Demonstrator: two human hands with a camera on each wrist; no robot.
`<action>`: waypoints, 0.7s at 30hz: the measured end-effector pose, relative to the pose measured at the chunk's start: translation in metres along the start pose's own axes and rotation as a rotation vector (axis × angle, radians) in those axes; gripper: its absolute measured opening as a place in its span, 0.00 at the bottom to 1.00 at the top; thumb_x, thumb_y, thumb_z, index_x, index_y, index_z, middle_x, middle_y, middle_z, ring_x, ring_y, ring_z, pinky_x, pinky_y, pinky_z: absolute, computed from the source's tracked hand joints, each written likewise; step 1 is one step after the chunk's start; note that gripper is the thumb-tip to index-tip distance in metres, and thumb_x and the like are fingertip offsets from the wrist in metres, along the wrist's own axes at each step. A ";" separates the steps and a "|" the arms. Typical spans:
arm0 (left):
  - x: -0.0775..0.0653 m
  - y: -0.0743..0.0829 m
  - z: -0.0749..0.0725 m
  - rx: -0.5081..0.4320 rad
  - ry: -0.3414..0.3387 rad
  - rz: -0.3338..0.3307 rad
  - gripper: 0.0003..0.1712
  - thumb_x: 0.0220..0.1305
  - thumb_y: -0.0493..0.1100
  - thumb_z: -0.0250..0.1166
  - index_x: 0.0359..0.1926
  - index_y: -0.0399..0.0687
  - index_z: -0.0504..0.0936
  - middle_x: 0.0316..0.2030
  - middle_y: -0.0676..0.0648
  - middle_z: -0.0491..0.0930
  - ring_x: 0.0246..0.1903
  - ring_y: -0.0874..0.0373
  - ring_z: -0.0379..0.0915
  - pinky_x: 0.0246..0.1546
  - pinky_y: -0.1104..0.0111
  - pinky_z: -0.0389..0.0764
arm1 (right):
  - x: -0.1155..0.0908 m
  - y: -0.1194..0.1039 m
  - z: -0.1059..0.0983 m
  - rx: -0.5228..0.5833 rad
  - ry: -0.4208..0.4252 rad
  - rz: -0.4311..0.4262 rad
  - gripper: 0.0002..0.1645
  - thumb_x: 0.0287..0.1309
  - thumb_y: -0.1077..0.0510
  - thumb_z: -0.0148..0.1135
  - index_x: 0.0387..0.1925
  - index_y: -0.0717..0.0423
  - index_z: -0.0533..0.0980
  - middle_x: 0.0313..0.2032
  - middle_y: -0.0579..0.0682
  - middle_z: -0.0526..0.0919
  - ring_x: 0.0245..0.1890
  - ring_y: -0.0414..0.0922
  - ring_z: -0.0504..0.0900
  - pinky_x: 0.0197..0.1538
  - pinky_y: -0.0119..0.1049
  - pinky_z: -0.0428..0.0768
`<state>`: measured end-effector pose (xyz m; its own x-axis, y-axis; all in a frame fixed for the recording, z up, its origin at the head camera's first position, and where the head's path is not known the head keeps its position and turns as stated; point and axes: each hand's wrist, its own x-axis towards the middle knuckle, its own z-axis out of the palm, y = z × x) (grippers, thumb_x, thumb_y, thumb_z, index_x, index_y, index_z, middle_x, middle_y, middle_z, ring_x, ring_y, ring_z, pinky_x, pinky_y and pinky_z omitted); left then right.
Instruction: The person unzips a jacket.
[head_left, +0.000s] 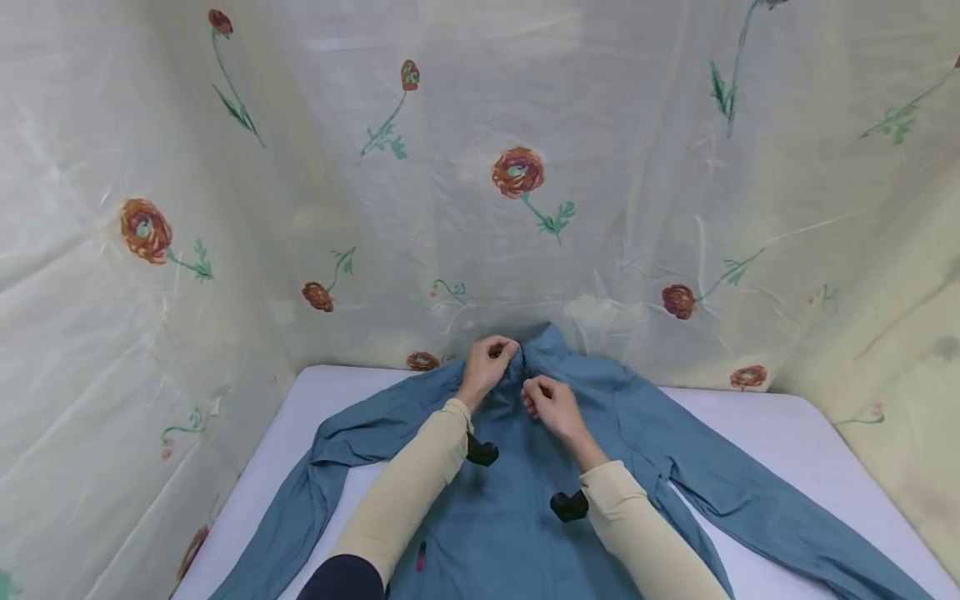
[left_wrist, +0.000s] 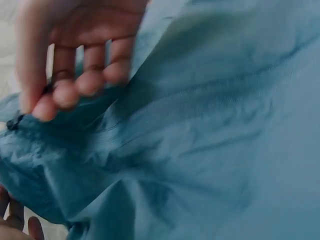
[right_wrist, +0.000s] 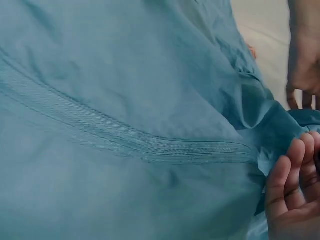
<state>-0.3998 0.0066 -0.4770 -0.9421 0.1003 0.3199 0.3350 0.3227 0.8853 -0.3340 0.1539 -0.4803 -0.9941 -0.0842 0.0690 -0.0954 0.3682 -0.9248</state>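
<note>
A blue zip-front jacket [head_left: 517, 492] lies spread on the white table, its collar [head_left: 551, 342] at the far edge. My left hand [head_left: 489, 362] pinches the left side of the collar between thumb and fingers. Just below and to its right, my right hand [head_left: 551, 404] pinches a small black zip pull [left_wrist: 48, 89] at the neck, fingers curled. A dark strip runs between the two hands. In the right wrist view the front zip seam [right_wrist: 165, 149] leads up to my right fingertips. Only the fingers of my left hand [left_wrist: 17, 220] show at the left wrist view's corner.
The jacket's sleeves [head_left: 288, 508] spread out to both sides of the white table [head_left: 757, 417]. A flowered curtain [head_left: 450, 208] hangs behind and at both sides. A small red tab [head_left: 422, 557] shows low on the jacket. Black mounts [head_left: 570, 506] sit at my wrists.
</note>
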 end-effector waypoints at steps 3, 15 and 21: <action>0.001 0.002 0.002 0.063 0.010 0.002 0.13 0.67 0.49 0.59 0.41 0.48 0.85 0.37 0.47 0.85 0.38 0.57 0.81 0.42 0.67 0.79 | -0.004 0.003 0.000 0.001 -0.004 0.008 0.22 0.71 0.51 0.47 0.38 0.67 0.77 0.29 0.55 0.79 0.26 0.44 0.77 0.33 0.35 0.78; 0.006 0.010 0.010 0.140 0.048 -0.051 0.13 0.67 0.49 0.59 0.40 0.49 0.86 0.36 0.48 0.86 0.37 0.57 0.81 0.41 0.68 0.79 | -0.007 0.002 -0.004 0.064 0.044 0.027 0.23 0.70 0.50 0.49 0.39 0.68 0.77 0.28 0.55 0.80 0.27 0.44 0.78 0.34 0.35 0.79; 0.004 0.013 0.012 0.138 0.086 -0.089 0.12 0.66 0.49 0.60 0.41 0.50 0.86 0.37 0.49 0.86 0.38 0.56 0.81 0.40 0.67 0.79 | -0.014 0.002 -0.003 0.086 0.041 0.021 0.21 0.70 0.52 0.49 0.39 0.69 0.78 0.28 0.55 0.80 0.26 0.44 0.79 0.33 0.35 0.80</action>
<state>-0.3995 0.0220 -0.4682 -0.9613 -0.0129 0.2751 0.2396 0.4529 0.8587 -0.3208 0.1590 -0.4822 -0.9972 -0.0384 0.0635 -0.0719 0.2888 -0.9547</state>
